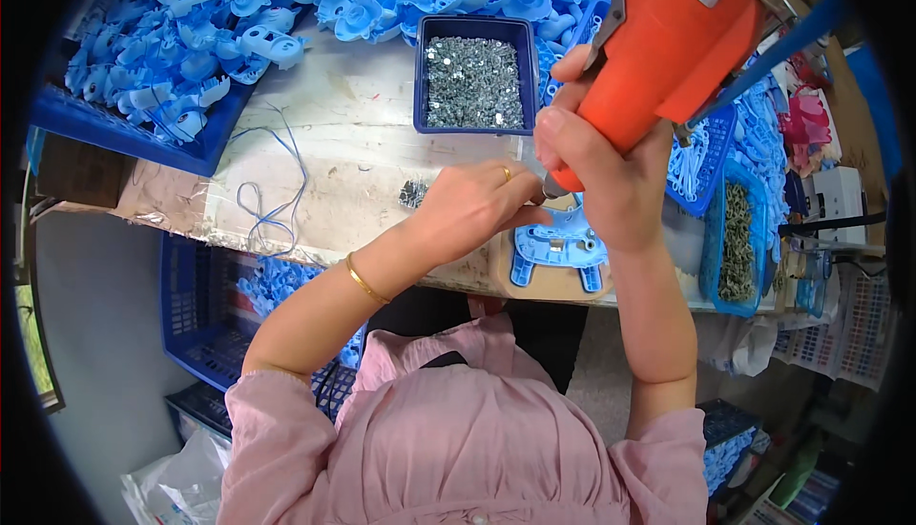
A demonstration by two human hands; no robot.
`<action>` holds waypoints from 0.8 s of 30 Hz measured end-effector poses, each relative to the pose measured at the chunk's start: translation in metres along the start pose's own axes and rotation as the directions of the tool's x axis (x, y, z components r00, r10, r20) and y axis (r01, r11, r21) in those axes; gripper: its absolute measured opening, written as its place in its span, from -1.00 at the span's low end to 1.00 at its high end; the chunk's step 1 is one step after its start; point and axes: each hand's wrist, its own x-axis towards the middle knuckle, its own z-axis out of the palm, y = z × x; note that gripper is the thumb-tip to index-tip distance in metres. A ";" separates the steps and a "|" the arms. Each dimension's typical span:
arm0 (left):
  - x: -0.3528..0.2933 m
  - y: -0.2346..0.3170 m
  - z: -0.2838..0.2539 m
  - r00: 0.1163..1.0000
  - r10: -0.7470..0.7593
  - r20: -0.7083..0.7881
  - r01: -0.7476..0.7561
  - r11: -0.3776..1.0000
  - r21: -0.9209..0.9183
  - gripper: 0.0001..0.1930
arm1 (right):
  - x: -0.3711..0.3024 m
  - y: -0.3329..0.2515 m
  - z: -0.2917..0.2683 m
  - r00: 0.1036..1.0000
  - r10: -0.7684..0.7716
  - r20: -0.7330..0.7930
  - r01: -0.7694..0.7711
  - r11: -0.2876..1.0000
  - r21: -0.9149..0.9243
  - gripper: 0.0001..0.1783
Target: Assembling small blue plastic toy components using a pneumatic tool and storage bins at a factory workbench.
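1. A smooth blue plastic part (572, 250), curved and two-legged, lies on a tan board (553, 282) at the near edge of the scuffed surface (353, 148), apparently placed within easy reach of both hands.
2. The right hand's (611, 158) fingers are clamped around a glossy orange driver (634, 72), tilted with its metal tip (553, 187) low, seemingly to bring it near the part.
3. The left hand's (469, 203) fingers bunch beside the tip, perhaps for guidance; whether they pinch anything cannot be told.
4. Beyond, a square navy tray (474, 130) of small, shiny metal pieces (472, 77) sits close, probably for quick picking.
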 end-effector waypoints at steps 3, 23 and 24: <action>-0.001 0.005 0.002 1.000 -0.015 0.013 0.015 1.000 0.002 -0.76 | -0.003 0.000 0.000 1.000 0.023 0.014 -0.023 1.000 0.014 -0.66; -0.020 0.017 0.021 0.991 -0.120 0.065 0.127 0.985 -0.120 -0.39 | -0.040 0.035 -0.020 0.993 0.113 0.021 -0.111 0.992 -0.055 -0.62; -0.020 0.018 0.022 0.986 -0.143 0.085 0.152 0.983 -0.101 -0.40 | -0.040 0.038 -0.021 0.993 0.116 0.021 -0.115 0.992 -0.054 -0.62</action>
